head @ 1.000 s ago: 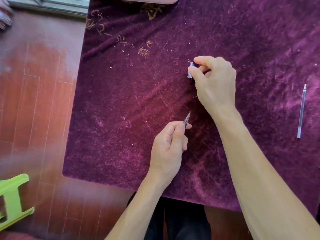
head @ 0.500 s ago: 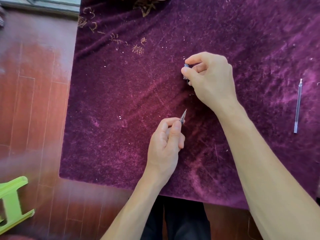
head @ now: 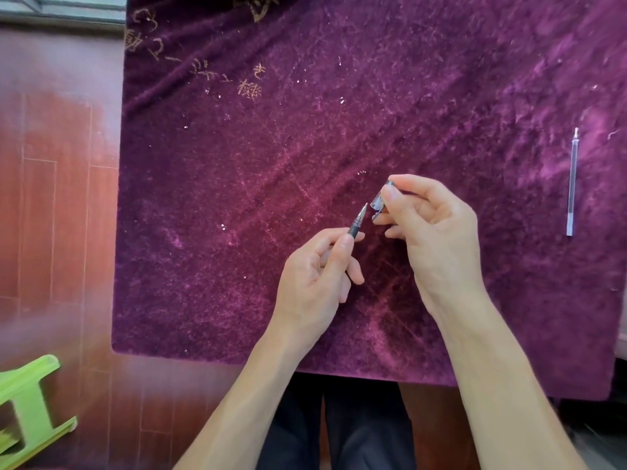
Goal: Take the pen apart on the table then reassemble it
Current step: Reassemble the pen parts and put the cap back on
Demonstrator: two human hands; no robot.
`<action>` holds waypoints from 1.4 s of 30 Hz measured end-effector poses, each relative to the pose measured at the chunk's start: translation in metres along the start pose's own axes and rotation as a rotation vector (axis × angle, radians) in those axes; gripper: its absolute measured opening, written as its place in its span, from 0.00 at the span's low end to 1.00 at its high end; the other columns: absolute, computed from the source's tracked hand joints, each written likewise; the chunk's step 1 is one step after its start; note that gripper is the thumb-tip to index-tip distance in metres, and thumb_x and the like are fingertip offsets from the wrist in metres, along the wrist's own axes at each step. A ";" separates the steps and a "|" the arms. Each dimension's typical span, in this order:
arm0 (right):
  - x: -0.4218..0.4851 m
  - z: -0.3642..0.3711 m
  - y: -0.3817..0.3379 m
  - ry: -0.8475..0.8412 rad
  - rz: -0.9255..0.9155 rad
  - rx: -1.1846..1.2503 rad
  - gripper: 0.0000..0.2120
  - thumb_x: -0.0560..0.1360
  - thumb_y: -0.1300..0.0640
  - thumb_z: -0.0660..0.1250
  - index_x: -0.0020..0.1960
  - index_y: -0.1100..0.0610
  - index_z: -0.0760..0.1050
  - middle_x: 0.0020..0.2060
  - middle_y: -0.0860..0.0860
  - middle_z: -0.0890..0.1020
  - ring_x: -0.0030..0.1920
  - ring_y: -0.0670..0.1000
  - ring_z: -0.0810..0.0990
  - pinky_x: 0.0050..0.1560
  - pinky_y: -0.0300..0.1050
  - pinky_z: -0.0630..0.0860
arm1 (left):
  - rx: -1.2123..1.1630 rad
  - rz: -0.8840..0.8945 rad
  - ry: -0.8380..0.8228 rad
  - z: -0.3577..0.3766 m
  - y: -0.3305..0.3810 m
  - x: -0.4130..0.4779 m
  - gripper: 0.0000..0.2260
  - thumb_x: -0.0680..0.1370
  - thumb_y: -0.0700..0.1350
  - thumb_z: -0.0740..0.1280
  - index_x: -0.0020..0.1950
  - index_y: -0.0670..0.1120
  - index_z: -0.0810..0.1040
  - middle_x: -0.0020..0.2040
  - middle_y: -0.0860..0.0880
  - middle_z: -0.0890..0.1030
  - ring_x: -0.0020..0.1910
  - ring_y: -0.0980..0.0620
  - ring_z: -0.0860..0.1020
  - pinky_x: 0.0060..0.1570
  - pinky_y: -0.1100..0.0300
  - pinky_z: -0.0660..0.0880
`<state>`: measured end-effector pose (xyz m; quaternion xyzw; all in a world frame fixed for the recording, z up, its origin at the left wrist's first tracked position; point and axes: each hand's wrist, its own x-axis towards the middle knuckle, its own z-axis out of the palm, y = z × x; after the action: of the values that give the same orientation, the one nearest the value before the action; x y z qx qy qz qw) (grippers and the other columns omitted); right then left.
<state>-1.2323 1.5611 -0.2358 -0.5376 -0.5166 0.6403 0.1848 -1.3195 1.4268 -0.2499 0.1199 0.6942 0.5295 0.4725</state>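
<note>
My left hand grips the pen body, whose dark grip and metal tip stick out up and to the right past my thumb. My right hand pinches a clear pen cap between thumb and forefinger, a little to the right of the pen tip and not touching it. Both hands hover over the middle of the purple velvet cloth on the table. The rest of the pen body is hidden in my left fist.
A thin clear ink refill lies lengthwise on the cloth at the far right. Gold embroidery marks the cloth's far left part. A green plastic stool stands on the wooden floor at lower left.
My right hand has carried the cap down and towards me, from further up the cloth to just beside the pen tip. My left hand has raised the pen slightly, showing more of its grip.
</note>
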 end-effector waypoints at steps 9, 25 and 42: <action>0.000 0.000 0.000 0.017 -0.031 0.019 0.06 0.82 0.55 0.74 0.59 0.50 0.84 0.45 0.48 0.91 0.42 0.46 0.90 0.40 0.36 0.81 | 0.009 0.024 -0.023 0.000 -0.002 0.000 0.11 0.86 0.50 0.62 0.59 0.50 0.84 0.30 0.51 0.77 0.24 0.57 0.65 0.24 0.62 0.62; -0.005 0.003 0.005 -0.083 -0.132 -0.087 0.07 0.82 0.58 0.73 0.59 0.50 0.84 0.40 0.47 0.88 0.39 0.43 0.87 0.40 0.34 0.80 | 0.049 0.045 -0.018 -0.001 -0.003 0.000 0.12 0.86 0.51 0.61 0.58 0.51 0.84 0.30 0.53 0.76 0.26 0.57 0.67 0.27 0.62 0.65; -0.011 0.000 0.008 -0.139 -0.123 -0.097 0.06 0.83 0.60 0.73 0.59 0.53 0.82 0.45 0.50 0.89 0.42 0.43 0.89 0.43 0.31 0.79 | 0.072 0.061 -0.009 0.000 -0.003 0.000 0.12 0.85 0.51 0.61 0.60 0.52 0.82 0.30 0.54 0.77 0.25 0.61 0.69 0.28 0.66 0.66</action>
<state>-1.2257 1.5492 -0.2377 -0.4672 -0.5908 0.6377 0.1612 -1.3180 1.4256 -0.2523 0.1604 0.7066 0.5178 0.4549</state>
